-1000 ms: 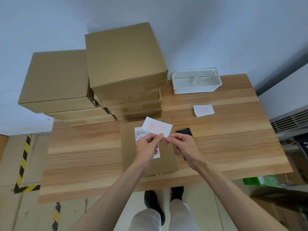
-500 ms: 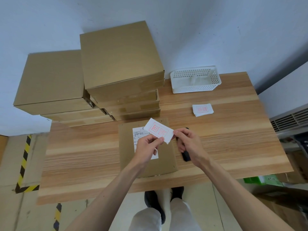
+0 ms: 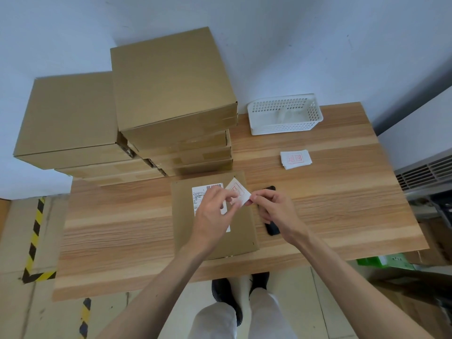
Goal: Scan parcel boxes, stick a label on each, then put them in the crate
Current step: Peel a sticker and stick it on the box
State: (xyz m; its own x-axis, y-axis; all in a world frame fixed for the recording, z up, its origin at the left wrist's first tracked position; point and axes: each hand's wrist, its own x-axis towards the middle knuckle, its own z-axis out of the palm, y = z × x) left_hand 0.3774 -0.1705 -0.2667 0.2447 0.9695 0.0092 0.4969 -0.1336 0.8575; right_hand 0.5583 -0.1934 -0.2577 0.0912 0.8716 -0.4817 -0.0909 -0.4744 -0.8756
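Left hand (image 3: 212, 211) and right hand (image 3: 271, 207) both pinching red-stamped label (image 3: 237, 191) over flat parcel box (image 3: 186, 216) on wooden table (image 3: 117, 221), white crate (image 3: 285, 128) at far edge, 1 label stack (image 3: 295, 159) nearby

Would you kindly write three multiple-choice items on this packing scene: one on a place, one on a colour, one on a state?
1. Where does the spare label stack lie?
A. in the basket
B. on the table, right of the box stacks
C. on the floor

2. What colour is the basket?
A. white
B. blue
C. black

3. What is the label doing?
A. lying flat on the parcel
B. lying in the basket
C. pinched by both hands

Key: 1 B, it lies on bare wood; 2 A, white mesh walls; 3 C, left hand and right hand pinch it above the parcel.
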